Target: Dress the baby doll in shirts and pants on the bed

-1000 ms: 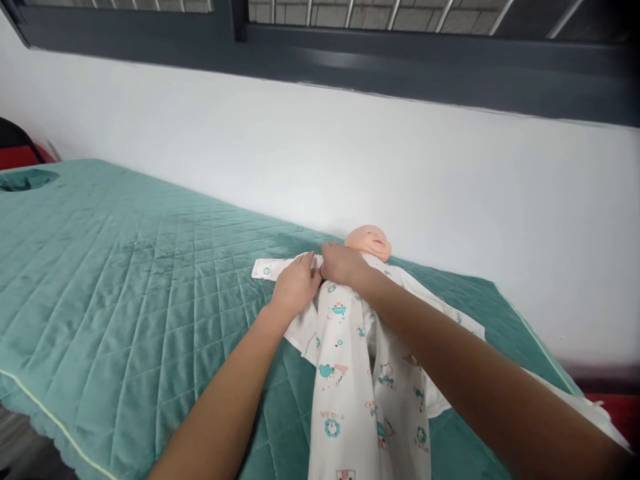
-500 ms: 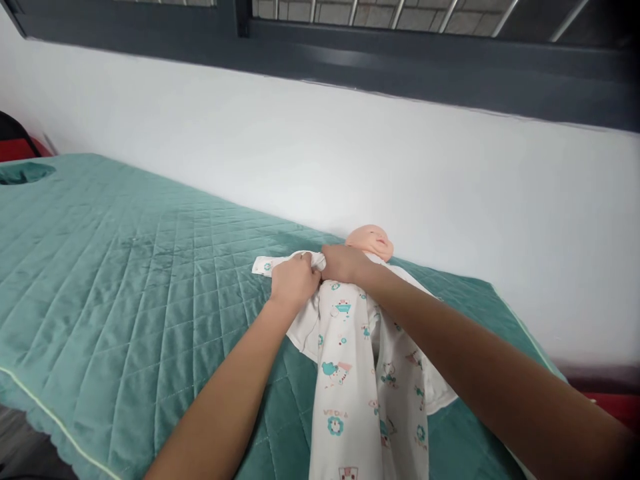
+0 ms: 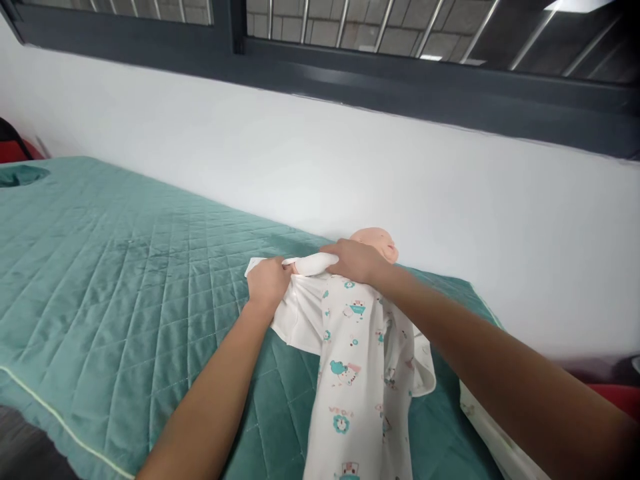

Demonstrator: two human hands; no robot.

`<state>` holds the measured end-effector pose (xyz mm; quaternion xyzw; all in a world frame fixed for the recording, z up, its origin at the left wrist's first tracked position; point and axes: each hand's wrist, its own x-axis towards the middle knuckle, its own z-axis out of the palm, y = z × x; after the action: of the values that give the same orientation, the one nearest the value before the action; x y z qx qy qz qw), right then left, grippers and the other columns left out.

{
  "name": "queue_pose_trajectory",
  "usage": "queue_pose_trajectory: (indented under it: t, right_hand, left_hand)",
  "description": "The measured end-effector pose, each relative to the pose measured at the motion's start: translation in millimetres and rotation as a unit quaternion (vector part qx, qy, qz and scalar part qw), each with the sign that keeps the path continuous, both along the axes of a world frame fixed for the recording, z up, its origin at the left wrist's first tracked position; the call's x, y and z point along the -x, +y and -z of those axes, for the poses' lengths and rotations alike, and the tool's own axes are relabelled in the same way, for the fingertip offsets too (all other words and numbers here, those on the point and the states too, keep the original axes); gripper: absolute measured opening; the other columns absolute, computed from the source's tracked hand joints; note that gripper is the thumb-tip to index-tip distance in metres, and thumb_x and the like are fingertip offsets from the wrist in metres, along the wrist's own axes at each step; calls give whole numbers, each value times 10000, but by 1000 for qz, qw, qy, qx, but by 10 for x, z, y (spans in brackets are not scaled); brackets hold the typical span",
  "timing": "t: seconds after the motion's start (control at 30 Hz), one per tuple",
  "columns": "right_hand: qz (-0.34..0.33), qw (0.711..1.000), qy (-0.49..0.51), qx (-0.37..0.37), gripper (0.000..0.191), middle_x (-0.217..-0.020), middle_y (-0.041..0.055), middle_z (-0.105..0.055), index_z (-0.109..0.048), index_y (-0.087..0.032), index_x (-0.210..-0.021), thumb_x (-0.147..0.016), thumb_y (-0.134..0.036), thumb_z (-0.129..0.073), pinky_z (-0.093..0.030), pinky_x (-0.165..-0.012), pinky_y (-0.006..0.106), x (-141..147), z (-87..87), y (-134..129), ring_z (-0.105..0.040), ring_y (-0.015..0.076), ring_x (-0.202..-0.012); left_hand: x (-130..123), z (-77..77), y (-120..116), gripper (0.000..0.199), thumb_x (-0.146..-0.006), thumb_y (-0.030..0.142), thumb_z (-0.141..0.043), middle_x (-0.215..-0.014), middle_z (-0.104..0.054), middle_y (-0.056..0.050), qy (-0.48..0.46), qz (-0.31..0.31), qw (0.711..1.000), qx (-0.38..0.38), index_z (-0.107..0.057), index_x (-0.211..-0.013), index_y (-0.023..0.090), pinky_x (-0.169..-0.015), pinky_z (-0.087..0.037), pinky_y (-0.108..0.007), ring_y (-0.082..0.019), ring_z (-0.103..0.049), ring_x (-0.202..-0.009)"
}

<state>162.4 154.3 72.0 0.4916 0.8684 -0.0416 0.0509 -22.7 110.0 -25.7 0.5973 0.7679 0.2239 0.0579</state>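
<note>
A baby doll point(image 3: 376, 239) lies on its back with its head by the wall. Its body is largely covered by a white baby garment point(image 3: 345, 373) with teal and pink prints. One doll arm, in a plain white sleeve point(image 3: 315, 264), stretches out to the left, with a bit of skin-coloured plastic at its end. My left hand point(image 3: 269, 283) is closed on the printed garment's sleeve at that end. My right hand point(image 3: 356, 260) is closed around the upper part of the white-sleeved arm, close to the doll's head. Its fingertips are partly hidden.
Under the doll is a teal quilted bed cover point(image 3: 165, 293) with an opening point(image 3: 23, 175) at the far left. A white wall point(image 3: 280, 160) rises behind, below a dark window frame point(image 3: 350, 77). Patterned light cloth point(image 3: 493, 427) lies at the lower right, near something red point(image 3: 615, 397).
My left hand has moved left with the bunched printed sleeve, away from my right hand. A length of the doll's white-sleeved arm now shows between them. The view has tilted slightly up.
</note>
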Motion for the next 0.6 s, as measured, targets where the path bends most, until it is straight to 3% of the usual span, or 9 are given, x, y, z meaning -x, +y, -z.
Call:
queue_pose_trajectory:
  t: [0.37,0.5,0.6]
  right_hand:
    - [44,998,-6,-36,315,-1126,48,-674,-672,-320,-1140,-839,-305,-578,-368,-634,277,-186,-320,-215,-626,227,-959]
    - [32,999,-3,-18,297,-1103,39,-688,-676,-315,-1121,-839,-306,-584,-381,-618,269,-72,-190,-193,-642,212,-894]
    - [30,999,10,2,286,-1081,39,-703,-681,-296,-1102,-824,-322,-619,-418,-634,270,86,11,-104,-657,218,-884]
  left_hand:
    - [25,117,-86,334,-876,283,-430,-1037,-723,-167,-22,-4,999,42,-709,-1035,192,-749,-481,-378,-324,-680,-962]
    - [97,191,-125,302,-840,363,-522,-991,-738,-132,-177,-14,984,-8,-712,-997,189,-730,-467,-338,-292,-676,-925]
    - [206,281,-144,273,-794,341,-577,-837,-724,-62,-351,-13,930,-105,-716,-958,173,-670,-451,-281,-214,-651,-774]
